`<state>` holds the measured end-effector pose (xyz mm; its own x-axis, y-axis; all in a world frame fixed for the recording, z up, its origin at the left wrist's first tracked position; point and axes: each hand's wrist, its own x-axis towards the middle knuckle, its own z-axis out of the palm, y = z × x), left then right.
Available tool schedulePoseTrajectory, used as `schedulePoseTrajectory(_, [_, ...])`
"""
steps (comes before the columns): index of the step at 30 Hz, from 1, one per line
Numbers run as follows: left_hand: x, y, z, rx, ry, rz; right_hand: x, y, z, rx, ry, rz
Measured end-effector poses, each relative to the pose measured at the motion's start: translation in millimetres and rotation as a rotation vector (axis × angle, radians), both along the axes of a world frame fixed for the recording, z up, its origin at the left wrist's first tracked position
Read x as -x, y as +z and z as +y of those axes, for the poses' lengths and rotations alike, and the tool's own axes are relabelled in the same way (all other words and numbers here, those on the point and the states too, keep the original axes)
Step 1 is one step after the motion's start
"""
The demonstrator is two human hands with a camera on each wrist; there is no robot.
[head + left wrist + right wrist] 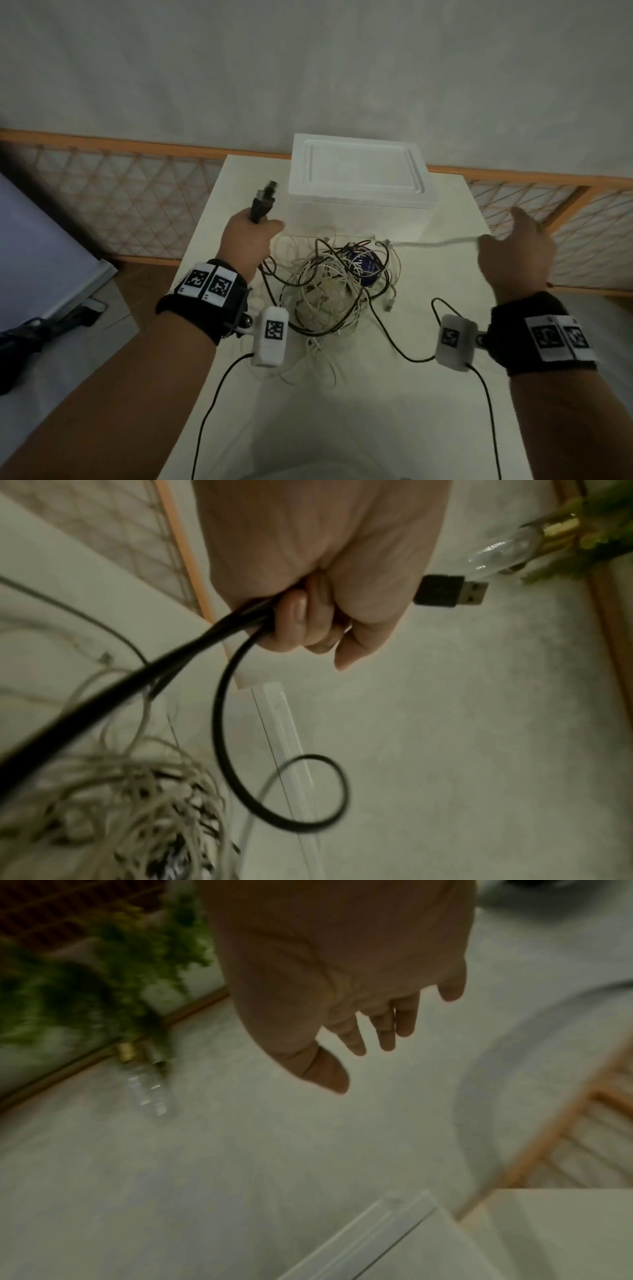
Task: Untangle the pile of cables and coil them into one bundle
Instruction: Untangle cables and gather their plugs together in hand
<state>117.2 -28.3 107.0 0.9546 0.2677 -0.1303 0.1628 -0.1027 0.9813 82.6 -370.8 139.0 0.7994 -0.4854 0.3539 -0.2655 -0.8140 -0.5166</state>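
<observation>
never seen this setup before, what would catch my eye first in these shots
First, the tangled pile of cables, white and black strands knotted together in the middle of the white table, just in front of a white foam box. Next, the left hand gripping black cable with a USB plug sticking out of the fist. The right hand is open, fingers spread, with a white cable running toward it.

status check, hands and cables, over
Left hand grips black cable, USB plug poking out. Right hand open, holding nothing. Cable pile still tangled. Foam box behind it.
</observation>
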Motion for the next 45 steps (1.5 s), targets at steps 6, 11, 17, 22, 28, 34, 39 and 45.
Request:
schedulePoseTrajectory(6, [36.2, 27.1, -48.0, 0.531, -0.225, 0.016, 34.9, 4.0, 142.8, -0.248, 0.915, 0.342])
schedulePoseTrajectory(11, [51.6, 44.2, -40.8, 0.875, -0.320, -0.084, 37.2, -27.0, 170.0, -0.137, 0.953, 0.394])
schedulePoseTrajectory(17, [58.5, 23.7, 27.5, 1.058, -0.172, -0.168, 39.3, -38.1, 107.6, 0.433, 0.791, 0.514])
schedulePoseTrajectory(22, [59.3, -1.2, 93.6, 1.119, 0.264, -0.127, 40.7, -39.0, 38.6, 0.402, 0.523, 0.238])
schedulePoseTrajectory(28, [57.3, -50.9, 83.6, 0.964, 0.202, 0.230, 47.5, -44.2, 10.4, 0.312, 0.472, 0.282])
schedulePoseTrajectory(34, [71.6, -101.1, 23.5, 0.882, 0.241, 0.482, 32.4, -70.3, 2.6, 0.517, 0.444, 1.173])
schedulePoseTrajectory(39, [60.7, -96.1, -4.9, 0.803, 0.177, 0.461, 0.7, -52.4, 68.5, 0.156, 0.747, 0.454])
schedulePoseTrajectory(45, [43.1, -81.1, -23.1, 0.759, 0.087, 0.458, -32.5, -62.8, 147.7, 0.525, 0.844, 0.567])
